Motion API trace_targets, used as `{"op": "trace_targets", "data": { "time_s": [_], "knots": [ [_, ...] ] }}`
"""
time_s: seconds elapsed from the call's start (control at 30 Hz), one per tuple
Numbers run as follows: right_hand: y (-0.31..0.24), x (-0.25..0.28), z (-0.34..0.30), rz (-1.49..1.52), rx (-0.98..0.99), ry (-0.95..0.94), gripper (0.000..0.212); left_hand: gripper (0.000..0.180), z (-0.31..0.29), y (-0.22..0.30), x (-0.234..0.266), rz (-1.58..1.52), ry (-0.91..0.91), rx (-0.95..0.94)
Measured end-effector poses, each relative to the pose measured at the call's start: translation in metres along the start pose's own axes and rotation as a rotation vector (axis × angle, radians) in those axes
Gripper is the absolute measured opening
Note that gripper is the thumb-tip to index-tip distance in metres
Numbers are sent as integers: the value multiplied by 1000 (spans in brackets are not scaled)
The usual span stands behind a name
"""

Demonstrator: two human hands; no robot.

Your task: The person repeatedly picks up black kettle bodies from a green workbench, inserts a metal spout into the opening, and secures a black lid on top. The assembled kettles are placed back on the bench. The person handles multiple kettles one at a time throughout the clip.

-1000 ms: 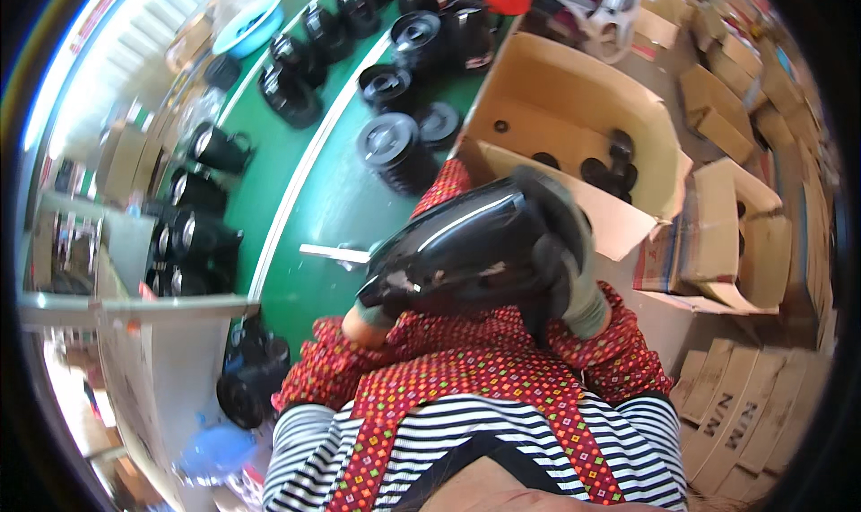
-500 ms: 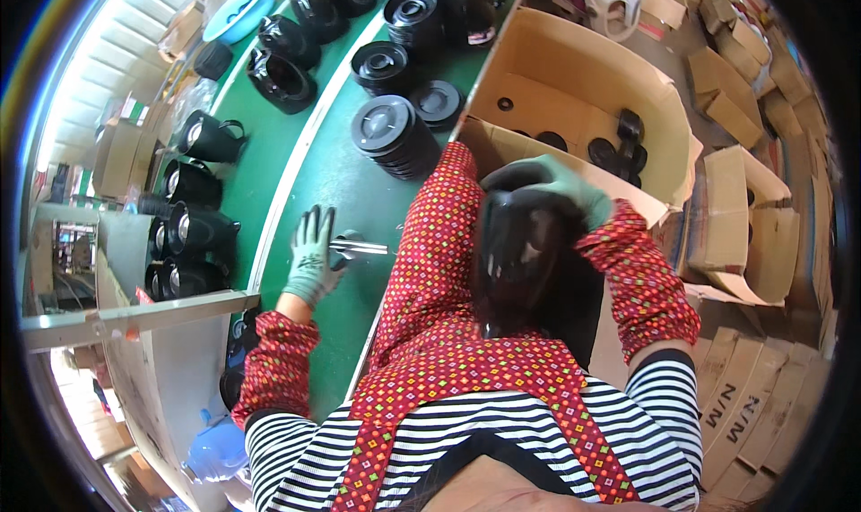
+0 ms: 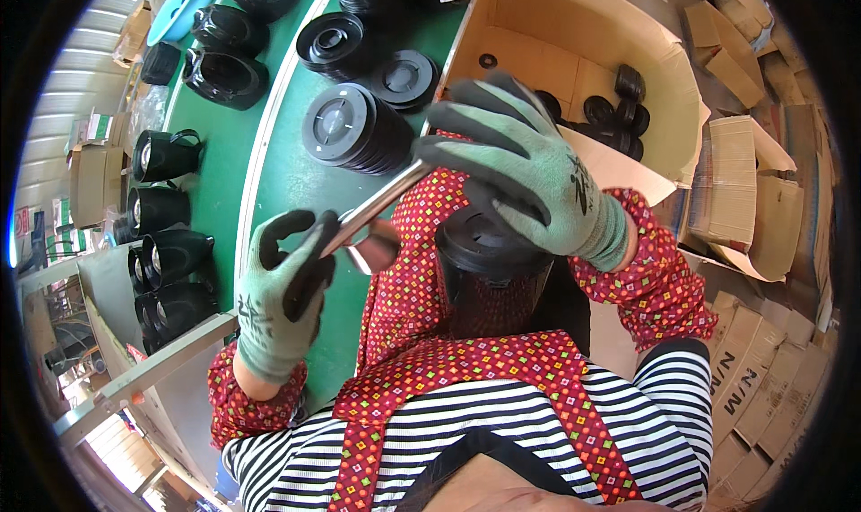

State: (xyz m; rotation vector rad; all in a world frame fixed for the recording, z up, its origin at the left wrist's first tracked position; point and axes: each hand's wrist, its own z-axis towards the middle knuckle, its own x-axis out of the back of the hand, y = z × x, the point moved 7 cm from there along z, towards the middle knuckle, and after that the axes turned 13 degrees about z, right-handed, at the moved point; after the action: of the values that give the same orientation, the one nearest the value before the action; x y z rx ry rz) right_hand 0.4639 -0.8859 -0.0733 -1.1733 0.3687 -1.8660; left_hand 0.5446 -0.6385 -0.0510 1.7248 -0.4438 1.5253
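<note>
My left hand (image 3: 285,292), in a green glove with dark fingertips, is closed round one end of a shiny metal tool (image 3: 377,205) with a rounded metal part at its side. Its exact kind I cannot make out. The tool slants up toward my right hand (image 3: 538,167), gloved alike, with fingers stretched out and apart. Whether those fingertips touch the tool's far end I cannot tell. Below the right hand, a glossy black pot (image 3: 489,288) rests on my lap against the red patterned apron (image 3: 408,333). Its round, ridged black end (image 3: 480,234) faces up, partly covered by that hand.
Stacked black discs (image 3: 350,131) stand on the green table (image 3: 278,185), near several black jugs (image 3: 224,77) and a blue basin (image 3: 184,10). More black jugs (image 3: 170,256) line the left. At right is a cardboard box (image 3: 659,91) holding black round parts (image 3: 614,113).
My left hand has lifted the metal tool off the table. My right hand has let go of the pot's top and opened above it. The pot now shows its round end.
</note>
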Motion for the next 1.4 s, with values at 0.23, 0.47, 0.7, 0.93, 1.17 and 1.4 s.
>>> {"op": "trace_targets", "data": {
  "time_s": [0.23,0.47,0.7,0.93,1.17,1.4],
  "knots": [
    [85,-25,-12,232,93,17,45,48,82,82,7,-530,-215,-596],
    [129,-57,-46,817,38,135,29,39,107,134,-55,-609,-154,-890],
    [113,-69,-47,1269,-112,65,24,37,116,195,-97,-2,-210,-588],
    [97,-86,-39,1657,-222,33,20,40,102,196,-97,-258,-206,-653],
    [81,-44,-76,546,-117,353,33,30,95,142,-79,-988,-275,-929],
    [78,-4,-52,197,-375,-295,58,44,120,75,-82,-1351,-428,-710]
  ]
}}
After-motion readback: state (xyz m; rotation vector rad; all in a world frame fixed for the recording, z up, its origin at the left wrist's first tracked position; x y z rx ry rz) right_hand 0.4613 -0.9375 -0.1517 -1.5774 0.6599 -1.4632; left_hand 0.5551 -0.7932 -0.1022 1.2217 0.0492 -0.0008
